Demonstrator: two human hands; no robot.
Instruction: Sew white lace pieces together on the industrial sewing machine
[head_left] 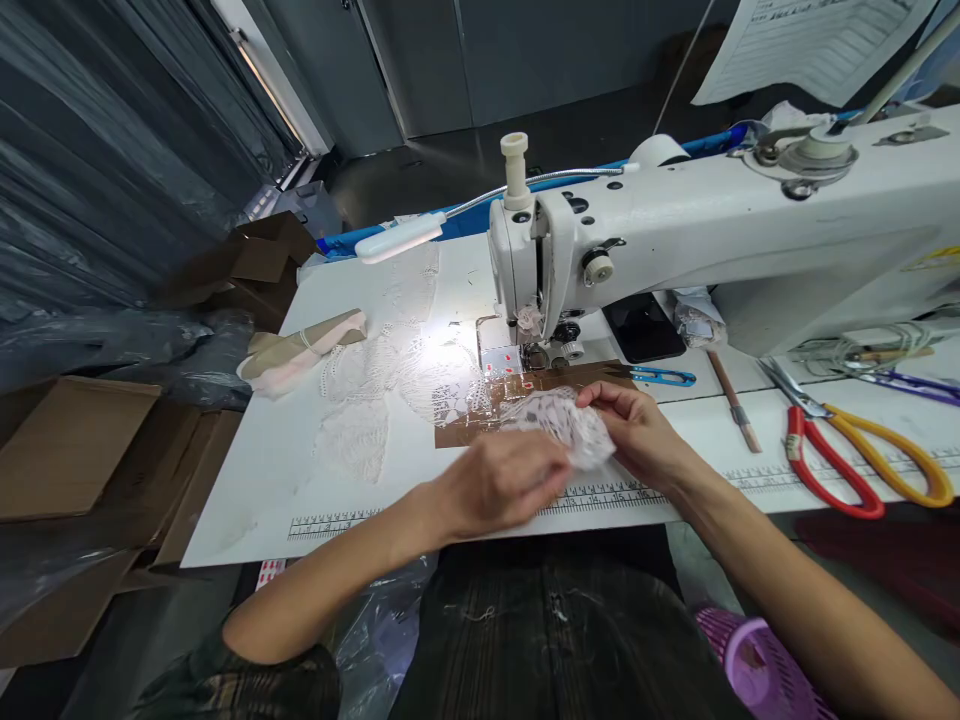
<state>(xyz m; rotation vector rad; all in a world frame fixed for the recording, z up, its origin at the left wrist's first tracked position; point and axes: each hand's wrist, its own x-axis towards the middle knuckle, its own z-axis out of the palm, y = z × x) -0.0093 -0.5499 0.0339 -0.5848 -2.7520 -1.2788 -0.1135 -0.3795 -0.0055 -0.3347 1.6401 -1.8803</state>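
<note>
White lace fabric (559,415) is bunched up in front of the sewing machine (637,235). My right hand (634,430) pinches its right edge between thumb and fingers. Over its front left side is my left hand (510,478), fingers curled in and slightly blurred; whether they grip the lace is hidden. More lace pieces (364,385) spread flat to the left under the lamp light. Beneath the lace by the needle lies a brown sheet (461,433) on the white table (255,480).
Blue thread snips (660,376), a black phone (643,327), a brush (735,402) and scissors with red and yellow handles (862,450) lie on the right. A rolled fabric bundle (304,350) rests at left. Cardboard boxes (82,450) stand beyond the table's left edge.
</note>
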